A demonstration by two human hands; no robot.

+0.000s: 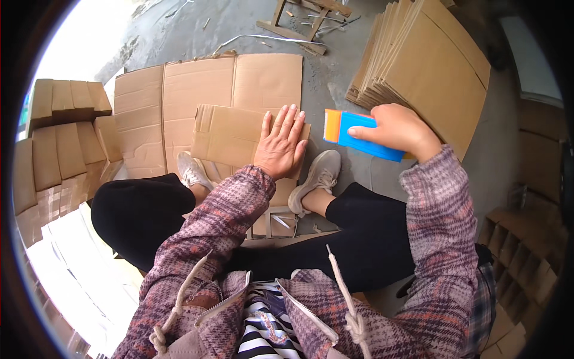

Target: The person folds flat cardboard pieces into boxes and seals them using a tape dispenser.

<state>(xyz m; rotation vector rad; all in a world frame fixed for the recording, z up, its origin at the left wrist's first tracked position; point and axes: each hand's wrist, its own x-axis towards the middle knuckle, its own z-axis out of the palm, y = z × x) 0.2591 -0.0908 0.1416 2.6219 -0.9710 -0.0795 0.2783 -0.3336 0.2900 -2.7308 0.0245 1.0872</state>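
Head view, looking down past your lap to the concrete floor (335,84). Your left hand (280,143) lies palm down, fingers (287,119) straight and only slightly spread, flat on a folded cardboard piece (230,134). This piece is plain brown corrugated board, rectangular, with flap creases visible along its left end; it rests on the floor just ahead of your two grey sneakers (317,179), and its far edge overlaps a larger flattened carton (203,84) that lies opened out on the floor beyond it. Your right hand (397,128) is raised above the floor to the right of the piece, its fingers curled around a blue block-shaped tool (359,136) with an orange end (332,125); the index finger lies along its top face, and the orange end points toward your left hand without touching it. Beyond your right hand, a stack of flat cardboard sheets (430,60) leans at the far right of the floor. At the left edge of the floor, folded cardboard bundles (57,143) sit in rows. A wooden frame (305,21) lies on the floor at the far edge.
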